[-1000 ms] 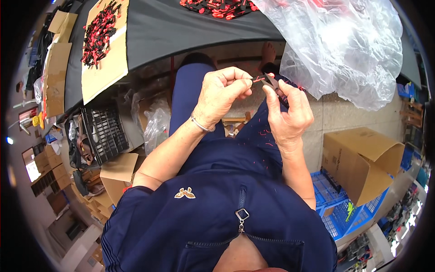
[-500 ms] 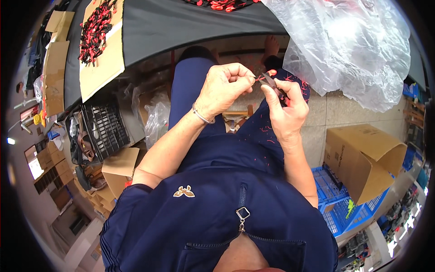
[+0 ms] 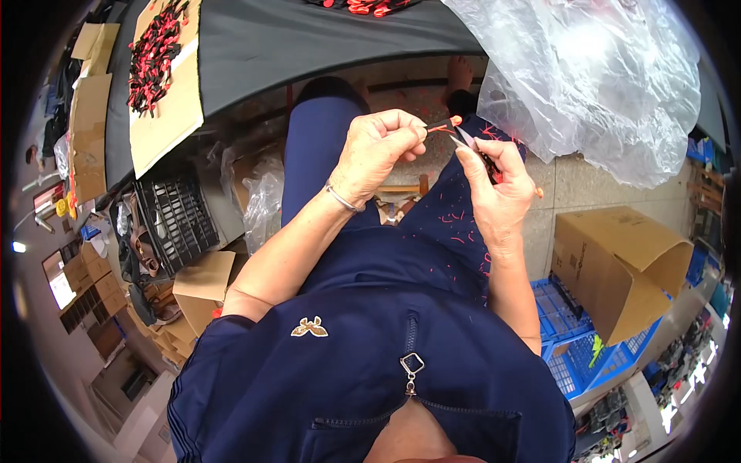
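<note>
Above my lap, my left hand point(image 3: 380, 152) pinches one end of a small black and red cord piece point(image 3: 441, 124) between thumb and fingers. The cord points right, its orange-red tip outermost, with thin red threads along its lower side. My right hand point(image 3: 500, 185) is closed around small scissors point(image 3: 466, 137), whose blades stand apart just below and right of the cord's tip. Most of the scissors' handle is hidden in the palm. An orange-red end point(image 3: 538, 192) sticks out at the right edge of that hand.
Short red thread bits lie on my dark blue trousers point(image 3: 444, 204). Many similar cord pieces point(image 3: 154, 69) are heaped on cardboard point(image 3: 166, 139) on the black-covered table point(image 3: 309, 38). A clear plastic bag point(image 3: 587, 85) hangs at right, above a cardboard box point(image 3: 590, 258) and blue crate point(image 3: 559, 316).
The scissor blades, close together before, now stand apart. The cord's black part now shows between my hands. Both hands have shifted slightly, and an orange-red end shows beside the right hand.
</note>
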`<state>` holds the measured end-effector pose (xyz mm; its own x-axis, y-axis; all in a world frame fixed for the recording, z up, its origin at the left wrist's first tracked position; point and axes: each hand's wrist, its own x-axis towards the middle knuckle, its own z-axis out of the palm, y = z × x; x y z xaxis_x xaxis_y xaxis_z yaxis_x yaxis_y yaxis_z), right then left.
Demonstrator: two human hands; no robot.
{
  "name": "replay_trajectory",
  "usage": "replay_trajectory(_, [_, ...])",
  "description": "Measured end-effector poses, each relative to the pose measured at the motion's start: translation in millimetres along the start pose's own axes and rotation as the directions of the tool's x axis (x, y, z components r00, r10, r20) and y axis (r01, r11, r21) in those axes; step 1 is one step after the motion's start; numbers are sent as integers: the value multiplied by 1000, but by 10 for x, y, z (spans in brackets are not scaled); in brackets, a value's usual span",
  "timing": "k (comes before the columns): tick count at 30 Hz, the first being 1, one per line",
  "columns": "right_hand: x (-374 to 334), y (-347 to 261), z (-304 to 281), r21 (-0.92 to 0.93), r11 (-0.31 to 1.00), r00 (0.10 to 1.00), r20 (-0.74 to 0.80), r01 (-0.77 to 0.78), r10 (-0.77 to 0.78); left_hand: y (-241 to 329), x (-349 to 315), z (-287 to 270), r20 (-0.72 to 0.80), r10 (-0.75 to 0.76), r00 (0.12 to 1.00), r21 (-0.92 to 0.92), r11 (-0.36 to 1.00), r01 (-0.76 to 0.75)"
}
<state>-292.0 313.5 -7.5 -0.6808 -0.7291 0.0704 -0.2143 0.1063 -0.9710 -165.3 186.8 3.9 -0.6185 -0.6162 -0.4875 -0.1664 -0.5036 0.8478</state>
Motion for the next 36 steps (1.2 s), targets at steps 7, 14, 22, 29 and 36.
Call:
replay_trajectory(7, [19, 8, 48, -194, 976, 995, 14, 102, -101, -2, -7, 67, 38, 25, 999, 31, 999, -26])
replay_trajectory(14, [14, 57, 34, -245, 962, 992, 49, 121, -113, -38, 12, 39, 60, 36, 998, 39, 998, -39])
replay_trajectory(22, [69, 48, 83, 407, 847, 939, 111, -341, 325, -46, -11, 33, 28, 200, 979, 424, 885, -192])
replay_trajectory(29, [140, 161, 263, 447, 817, 930, 219, -364, 294, -143, -78, -3, 399, 726, 560, 712, 139, -688])
replay_trajectory(36, [86, 105, 331, 492, 816, 952, 146, -305, 268, -216, -195, -22, -1, 29, 1000, 155, 988, -28])
